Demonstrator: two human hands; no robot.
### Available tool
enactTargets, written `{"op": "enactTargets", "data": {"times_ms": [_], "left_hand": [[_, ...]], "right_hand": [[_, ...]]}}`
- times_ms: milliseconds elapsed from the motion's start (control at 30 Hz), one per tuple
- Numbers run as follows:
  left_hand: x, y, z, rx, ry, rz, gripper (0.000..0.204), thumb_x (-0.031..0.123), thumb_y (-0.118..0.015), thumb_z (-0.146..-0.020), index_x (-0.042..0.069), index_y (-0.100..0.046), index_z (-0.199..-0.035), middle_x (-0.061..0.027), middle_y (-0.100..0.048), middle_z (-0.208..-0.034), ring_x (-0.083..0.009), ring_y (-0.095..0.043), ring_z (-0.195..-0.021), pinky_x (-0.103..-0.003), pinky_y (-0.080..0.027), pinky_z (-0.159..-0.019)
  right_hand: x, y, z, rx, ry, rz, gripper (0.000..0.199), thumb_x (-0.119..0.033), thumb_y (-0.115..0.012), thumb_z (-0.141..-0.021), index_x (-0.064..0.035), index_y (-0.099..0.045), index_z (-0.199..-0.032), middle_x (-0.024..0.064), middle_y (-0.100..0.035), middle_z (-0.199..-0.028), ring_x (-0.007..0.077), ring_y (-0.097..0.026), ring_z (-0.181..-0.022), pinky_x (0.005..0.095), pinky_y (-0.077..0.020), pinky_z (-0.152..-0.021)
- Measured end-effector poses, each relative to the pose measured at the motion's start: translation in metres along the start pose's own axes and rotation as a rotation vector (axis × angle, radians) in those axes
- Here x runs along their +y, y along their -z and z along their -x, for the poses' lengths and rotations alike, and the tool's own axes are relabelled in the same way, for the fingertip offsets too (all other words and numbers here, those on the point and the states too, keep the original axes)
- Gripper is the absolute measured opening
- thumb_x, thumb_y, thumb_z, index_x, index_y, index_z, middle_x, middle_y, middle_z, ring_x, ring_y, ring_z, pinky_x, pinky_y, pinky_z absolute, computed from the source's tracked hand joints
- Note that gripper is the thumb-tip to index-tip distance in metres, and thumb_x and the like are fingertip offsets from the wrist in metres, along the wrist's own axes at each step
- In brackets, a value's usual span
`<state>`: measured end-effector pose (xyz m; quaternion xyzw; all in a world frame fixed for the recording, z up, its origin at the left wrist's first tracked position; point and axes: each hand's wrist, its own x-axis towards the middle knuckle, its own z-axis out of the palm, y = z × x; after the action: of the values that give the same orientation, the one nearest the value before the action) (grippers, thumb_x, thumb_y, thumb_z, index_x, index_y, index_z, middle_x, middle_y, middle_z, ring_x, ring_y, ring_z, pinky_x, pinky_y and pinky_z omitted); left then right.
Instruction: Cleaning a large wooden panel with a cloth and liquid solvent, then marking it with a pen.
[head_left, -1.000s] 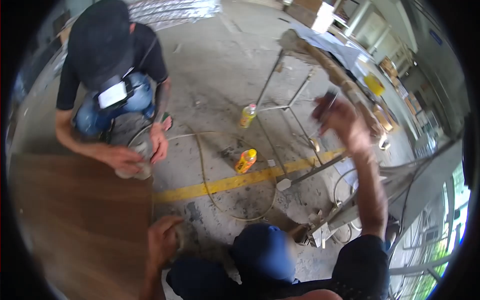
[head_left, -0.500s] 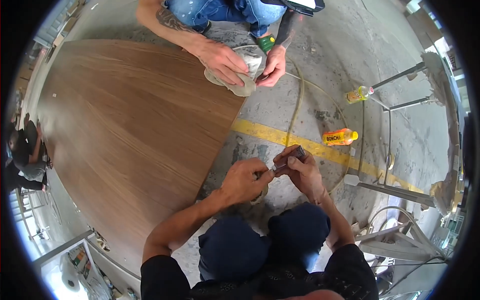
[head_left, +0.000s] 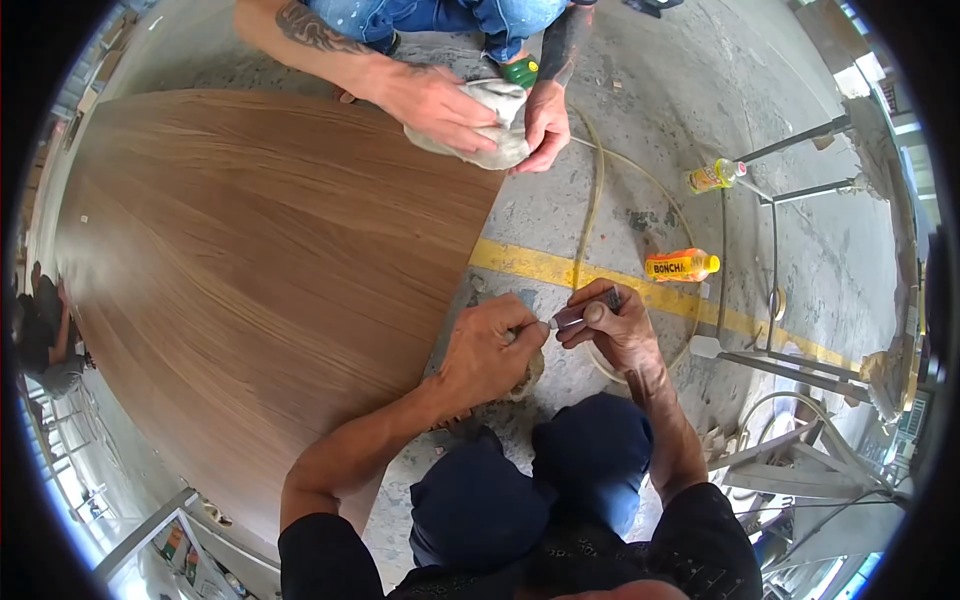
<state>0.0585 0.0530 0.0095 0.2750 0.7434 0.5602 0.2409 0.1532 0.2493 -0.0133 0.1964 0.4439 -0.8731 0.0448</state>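
My right hand (head_left: 625, 330) is closed round a small dark brownish-purple tube (head_left: 574, 315) with a pale nozzle tip, which points left. My left hand (head_left: 488, 350) is closed, its thumb and forefinger pinched right at the nozzle; whether they hold a cap there is too small to tell. A greenish-grey rag (head_left: 528, 378) bulges out below the curled left fingers. Both hands are above the concrete floor, just off the right edge of a large wood-grain board (head_left: 290, 260). My left forearm passes over the board's near corner.
Across the board, a co-worker's hands (head_left: 440, 108) hold a pale cloth (head_left: 470, 150) on its far right corner. An orange bottle (head_left: 683, 266) and a yellow-green bottle (head_left: 716, 177) are on the floor at right, near a thin hose (head_left: 600, 190) and a metal frame (head_left: 790, 374).
The view has shifted slightly. My hands stay at the tube, its nozzle now showing a little more clearly by my left fingertips. The co-worker's cloth is bunched differently at the board's corner.
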Motion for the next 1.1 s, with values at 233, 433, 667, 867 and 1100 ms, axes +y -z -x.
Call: {"op": "enactTargets", "data": {"times_ms": [233, 433, 667, 867, 1100], "left_hand": [[-0.001, 0.010, -0.003, -0.121, 0.607, 0.577, 0.024, 0.015, -0.058, -0.089, 0.001, -0.063, -0.070, 0.0002, -0.059, -0.066, -0.0056, -0.051, -0.061, -0.022, -0.040, -0.056], [-0.015, -0.008, 0.009, -0.313, 0.468, 0.362, 0.026, 0.017, -0.057, -0.089, -0.001, -0.065, -0.072, -0.0024, -0.062, -0.065, -0.0067, -0.054, -0.064, -0.025, -0.042, -0.058], [-0.014, -0.009, 0.010, -0.300, 0.333, 0.187, 0.027, 0.020, -0.060, -0.089, -0.003, -0.064, -0.074, -0.0076, -0.063, -0.066, -0.0121, -0.057, -0.065, -0.030, -0.046, -0.062], [-0.013, -0.004, 0.007, -0.299, 0.316, 0.071, 0.028, 0.023, -0.061, -0.088, -0.003, -0.064, -0.077, -0.0149, -0.062, -0.069, -0.0206, -0.058, -0.062, -0.035, -0.046, -0.060], [-0.013, -0.003, 0.007, -0.292, 0.319, 0.046, 0.030, 0.025, -0.062, -0.087, -0.003, -0.064, -0.079, -0.0171, -0.062, -0.071, -0.0240, -0.058, -0.062, -0.037, -0.045, -0.058]], "right_hand": [[-0.004, 0.014, -0.027, -0.078, 0.306, -0.009, 0.038, -0.024, -0.074, -0.083, 0.0048, -0.058, -0.102, 0.0248, -0.067, -0.094, 0.0293, -0.070, -0.075, 0.0393, -0.0610, -0.064], [-0.024, -0.012, -0.083, 0.234, 0.425, -0.029, 0.034, -0.008, -0.072, -0.084, 0.0060, -0.056, -0.110, 0.0202, -0.067, -0.100, 0.0249, -0.069, -0.083, 0.0341, -0.0598, -0.074], [-0.038, -0.037, -0.116, 0.372, 0.539, 0.241, 0.028, -0.006, -0.069, -0.086, 0.0118, -0.057, -0.104, 0.0204, -0.068, -0.094, 0.0240, -0.070, -0.080, 0.0329, -0.0604, -0.074], [-0.040, -0.035, -0.132, 0.348, 0.560, 0.308, 0.024, -0.005, -0.068, -0.087, 0.0108, -0.059, -0.102, 0.0187, -0.068, -0.090, 0.0236, -0.070, -0.078, 0.0324, -0.0609, -0.071], [-0.040, -0.035, -0.135, 0.348, 0.547, 0.353, 0.022, -0.004, -0.066, -0.087, 0.0104, -0.060, -0.102, 0.0183, -0.068, -0.089, 0.0236, -0.070, -0.078, 0.0323, -0.0609, -0.070]]}}
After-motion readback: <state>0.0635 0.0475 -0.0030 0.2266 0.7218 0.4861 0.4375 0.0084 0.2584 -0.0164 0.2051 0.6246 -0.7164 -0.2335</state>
